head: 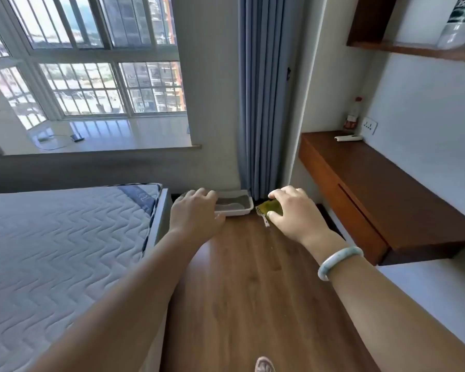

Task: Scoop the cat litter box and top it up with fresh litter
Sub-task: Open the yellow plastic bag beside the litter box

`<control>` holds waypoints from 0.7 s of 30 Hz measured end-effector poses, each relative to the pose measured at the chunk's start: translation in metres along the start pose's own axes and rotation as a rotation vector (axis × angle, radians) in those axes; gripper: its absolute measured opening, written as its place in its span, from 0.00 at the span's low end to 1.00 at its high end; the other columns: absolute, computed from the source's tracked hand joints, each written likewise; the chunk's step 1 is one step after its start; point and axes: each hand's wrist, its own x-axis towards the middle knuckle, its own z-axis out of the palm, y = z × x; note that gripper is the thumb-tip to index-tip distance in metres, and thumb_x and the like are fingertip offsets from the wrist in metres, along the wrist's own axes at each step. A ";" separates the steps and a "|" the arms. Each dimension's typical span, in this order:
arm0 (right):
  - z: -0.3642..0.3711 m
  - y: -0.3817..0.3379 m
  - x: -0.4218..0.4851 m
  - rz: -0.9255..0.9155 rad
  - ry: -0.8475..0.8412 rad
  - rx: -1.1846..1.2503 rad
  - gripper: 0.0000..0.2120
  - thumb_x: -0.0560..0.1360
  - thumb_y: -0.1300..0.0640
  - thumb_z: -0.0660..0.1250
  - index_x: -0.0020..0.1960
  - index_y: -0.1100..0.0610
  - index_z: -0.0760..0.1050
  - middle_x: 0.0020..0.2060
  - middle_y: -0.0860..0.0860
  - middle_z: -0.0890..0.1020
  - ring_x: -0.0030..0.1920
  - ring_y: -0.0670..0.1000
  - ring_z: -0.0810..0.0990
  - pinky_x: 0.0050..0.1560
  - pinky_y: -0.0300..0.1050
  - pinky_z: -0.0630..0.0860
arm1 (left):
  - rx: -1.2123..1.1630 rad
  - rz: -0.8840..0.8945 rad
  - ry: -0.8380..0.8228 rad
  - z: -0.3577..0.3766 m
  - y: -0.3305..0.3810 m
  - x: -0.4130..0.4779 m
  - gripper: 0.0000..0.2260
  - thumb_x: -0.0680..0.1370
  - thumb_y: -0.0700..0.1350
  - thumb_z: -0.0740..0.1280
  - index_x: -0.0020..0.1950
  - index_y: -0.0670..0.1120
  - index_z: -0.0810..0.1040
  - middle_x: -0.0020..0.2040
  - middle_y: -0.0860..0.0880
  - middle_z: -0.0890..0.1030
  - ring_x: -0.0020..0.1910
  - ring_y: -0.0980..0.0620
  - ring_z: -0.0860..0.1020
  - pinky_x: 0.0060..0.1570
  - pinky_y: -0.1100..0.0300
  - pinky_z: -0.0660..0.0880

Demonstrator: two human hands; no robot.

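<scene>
- Head view: litter box [236, 208] on floor [253, 277] by curtain [263, 103], left end hidden behind left hand [196, 213]; fingers loosely curled, holding nothing.
- Right hand [293, 210] curved over green bag [273, 206], mostly hidden; gripping or merely overlapping, cannot tell.
- Scoop [262, 214] beside bag, small and blurred.

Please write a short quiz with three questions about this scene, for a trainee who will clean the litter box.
1. True or false: the litter box lies upside down.
2. What is worn on the wrist of the right hand? A) a watch B) a pale bangle C) a glove
3. Fill in: the litter box stands on the floor, next to the blue ____.
Key: 1 false; 2 B; 3 curtain.
</scene>
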 end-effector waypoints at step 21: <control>0.083 0.136 0.235 -0.084 -0.124 -0.082 0.25 0.74 0.51 0.65 0.69 0.54 0.66 0.63 0.52 0.71 0.64 0.56 0.67 0.62 0.50 0.66 | 0.027 -0.030 -0.102 0.127 0.028 0.243 0.19 0.75 0.57 0.63 0.61 0.49 0.71 0.63 0.50 0.72 0.63 0.48 0.68 0.58 0.55 0.67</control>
